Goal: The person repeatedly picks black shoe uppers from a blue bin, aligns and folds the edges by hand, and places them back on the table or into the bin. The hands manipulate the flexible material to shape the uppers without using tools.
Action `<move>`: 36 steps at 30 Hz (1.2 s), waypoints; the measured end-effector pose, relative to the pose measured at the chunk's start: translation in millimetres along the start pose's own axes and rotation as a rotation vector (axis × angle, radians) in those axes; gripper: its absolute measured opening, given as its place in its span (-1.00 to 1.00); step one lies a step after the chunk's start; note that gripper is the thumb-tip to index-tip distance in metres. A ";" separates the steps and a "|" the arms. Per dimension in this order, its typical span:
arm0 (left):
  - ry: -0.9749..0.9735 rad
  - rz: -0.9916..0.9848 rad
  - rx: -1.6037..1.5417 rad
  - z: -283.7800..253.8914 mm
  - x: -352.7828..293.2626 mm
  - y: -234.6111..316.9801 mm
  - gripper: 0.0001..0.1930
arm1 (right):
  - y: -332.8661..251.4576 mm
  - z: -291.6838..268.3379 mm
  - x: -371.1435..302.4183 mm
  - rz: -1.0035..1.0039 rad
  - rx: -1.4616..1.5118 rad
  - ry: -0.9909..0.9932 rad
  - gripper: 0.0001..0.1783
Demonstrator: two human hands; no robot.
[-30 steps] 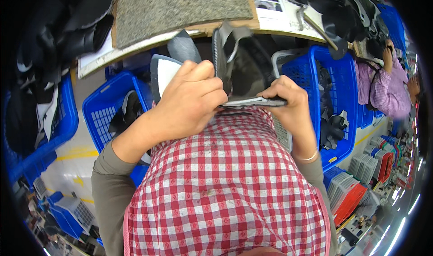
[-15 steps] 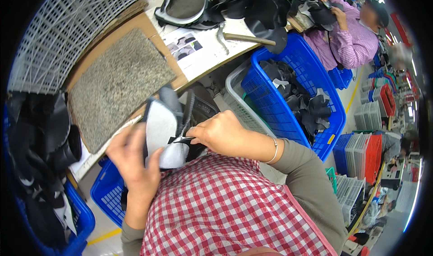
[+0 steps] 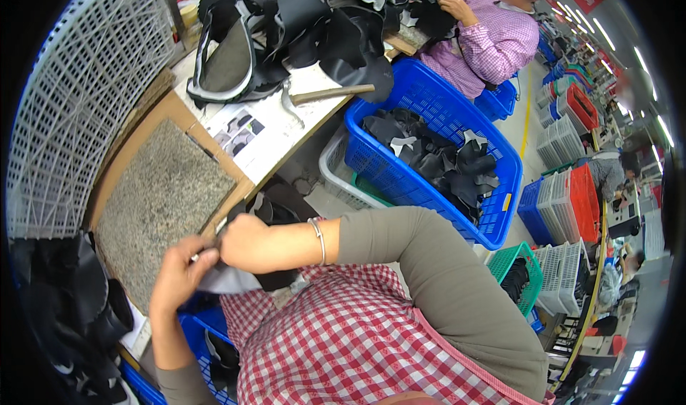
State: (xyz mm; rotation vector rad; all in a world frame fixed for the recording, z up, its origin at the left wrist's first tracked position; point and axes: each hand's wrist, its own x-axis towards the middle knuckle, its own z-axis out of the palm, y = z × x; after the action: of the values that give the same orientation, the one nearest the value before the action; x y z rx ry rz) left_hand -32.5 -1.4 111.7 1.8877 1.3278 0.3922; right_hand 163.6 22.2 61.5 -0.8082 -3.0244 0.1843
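A shoe upper piece with pale grey-white lining (image 3: pixel 227 281) and dark parts lies in front of my apron, largely covered by my hands. My left hand (image 3: pixel 180 268) is closed, thumb and fingertips pinching the piece at its upper left end, where a bit of white shows. Against those fingertips presses my right hand (image 3: pixel 245 243), curled into a fist with its back upward. Its fingers are turned away; the small dark pointed tool seen in it half a second ago is hidden now.
A speckled stone slab (image 3: pixel 163 191) lies on the workbench, with a hammer (image 3: pixel 332 93) and black shoe uppers (image 3: pixel 304 26) beyond. Right of the bench stands a blue basket (image 3: pixel 436 83) of black pieces. A co-worker (image 3: pixel 493 41) in pink checks handles dark pieces. Black pieces (image 3: pixel 68 298) hang at left.
My right hand has moved left and down to meet my left hand, now covering the tool and most of the upper. My left fingers have closed. The view has shifted.
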 end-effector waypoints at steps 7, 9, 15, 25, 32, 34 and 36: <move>0.177 0.040 -0.789 100.0 -28.1 -84.5 -0.44 | 11.4 47.9 -8.8 -0.237 0.103 0.166 -0.85; 0.230 0.065 -0.750 113.9 -25.3 -90.0 -0.57 | 15.4 45.3 -11.3 -0.269 0.106 0.141 -0.86; 0.503 0.111 -0.222 110.8 -0.8 -62.3 -0.83 | 30.3 5.9 -25.6 -0.042 0.334 -0.004 -0.46; 0.619 0.127 0.182 118.7 12.8 -74.3 -0.94 | 16.6 4.0 -30.3 0.156 0.509 0.082 -0.52; 0.502 -0.116 -0.197 121.0 18.8 -98.9 -0.96 | 10.6 4.4 -37.5 -0.134 0.515 0.117 -0.43; 0.686 -0.134 -0.232 113.1 3.2 -81.1 -0.95 | 29.6 1.1 -40.6 -0.250 0.581 0.105 -0.26; 0.778 -0.233 -0.567 92.3 -22.4 -56.8 -0.84 | 43.4 -1.7 -41.3 -0.171 0.496 -0.034 -0.30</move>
State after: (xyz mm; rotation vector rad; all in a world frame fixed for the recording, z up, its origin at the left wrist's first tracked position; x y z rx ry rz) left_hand -20.2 -51.5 13.8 1.1081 1.6601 1.3146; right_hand 221.0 39.3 59.2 -0.5033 -2.8512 0.9028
